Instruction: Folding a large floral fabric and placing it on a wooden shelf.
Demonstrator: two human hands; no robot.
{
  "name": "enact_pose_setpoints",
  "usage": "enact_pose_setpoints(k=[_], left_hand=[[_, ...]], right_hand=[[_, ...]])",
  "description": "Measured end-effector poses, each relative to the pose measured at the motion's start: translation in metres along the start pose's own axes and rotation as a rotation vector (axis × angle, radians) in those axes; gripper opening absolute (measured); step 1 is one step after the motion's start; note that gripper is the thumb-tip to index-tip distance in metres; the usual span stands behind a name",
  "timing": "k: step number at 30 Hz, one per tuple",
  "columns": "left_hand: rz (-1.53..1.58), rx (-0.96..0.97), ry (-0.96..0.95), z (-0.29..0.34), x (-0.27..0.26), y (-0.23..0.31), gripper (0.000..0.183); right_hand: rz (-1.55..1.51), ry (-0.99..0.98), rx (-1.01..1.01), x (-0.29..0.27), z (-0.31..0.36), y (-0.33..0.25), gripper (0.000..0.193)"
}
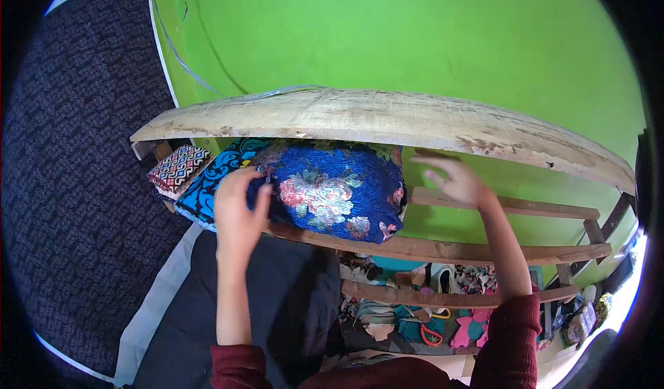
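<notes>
A folded blue cloth bundle with a shiny flower pattern (pixel 332 192) lies on a slatted wooden shelf under a thick plank. Close to its left end is my left hand (pixel 238 206), thumb and fingers apart; whether the fingertips touch the cloth is hard to tell. My right hand (pixel 453 180) hovers just past the bundle's right end, index finger stretched toward it and nothing in the grasp. Left of the bundle lies a turquoise and black patterned cloth (pixel 214 185), and farther left a folded cloth with a geometric pattern (pixel 180 168).
The worn wooden plank (pixel 332 116) runs across above the shelf, against a green wall (pixel 415 36). Wooden slats (pixel 512 206) continue to the right. Below are fabric scraps (pixel 377 316) and orange-handled scissors (pixel 432 335). A dark patterned surface (pixel 83 126) fills the left.
</notes>
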State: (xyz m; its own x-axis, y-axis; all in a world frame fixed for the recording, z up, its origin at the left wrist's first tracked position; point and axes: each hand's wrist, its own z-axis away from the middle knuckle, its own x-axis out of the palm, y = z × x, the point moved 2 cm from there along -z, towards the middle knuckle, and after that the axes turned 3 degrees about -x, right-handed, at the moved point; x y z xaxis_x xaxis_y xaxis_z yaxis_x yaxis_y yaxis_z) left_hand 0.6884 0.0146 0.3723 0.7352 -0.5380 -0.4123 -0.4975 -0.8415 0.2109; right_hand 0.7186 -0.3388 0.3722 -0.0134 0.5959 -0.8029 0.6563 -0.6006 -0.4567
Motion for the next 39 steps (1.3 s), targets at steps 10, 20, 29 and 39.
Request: enact_pose_setpoints(k=[10,20,29,39], left_hand=[[-0.057,0.182,-0.283,0.033,0.086,0.135,0.064],[-0.137,0.338,-0.356,0.042,0.098,0.134,0.049],[-0.211,0.51,-0.499,0.054,0.101,0.146,0.028],[-0.303,0.637,-0.421,0.055,0.094,0.138,0.015]], right_hand=[[0.687,0.258,-0.268,0.04,-0.052,0.02,0.067],[0.702,0.212,-0.132,0.051,-0.062,0.079,0.065],[0.295,-0.296,0.135,0.021,-0.053,0.077,0.056],[0.86,-0.16,-0.23,0.045,-0.053,0.086,0.017]])
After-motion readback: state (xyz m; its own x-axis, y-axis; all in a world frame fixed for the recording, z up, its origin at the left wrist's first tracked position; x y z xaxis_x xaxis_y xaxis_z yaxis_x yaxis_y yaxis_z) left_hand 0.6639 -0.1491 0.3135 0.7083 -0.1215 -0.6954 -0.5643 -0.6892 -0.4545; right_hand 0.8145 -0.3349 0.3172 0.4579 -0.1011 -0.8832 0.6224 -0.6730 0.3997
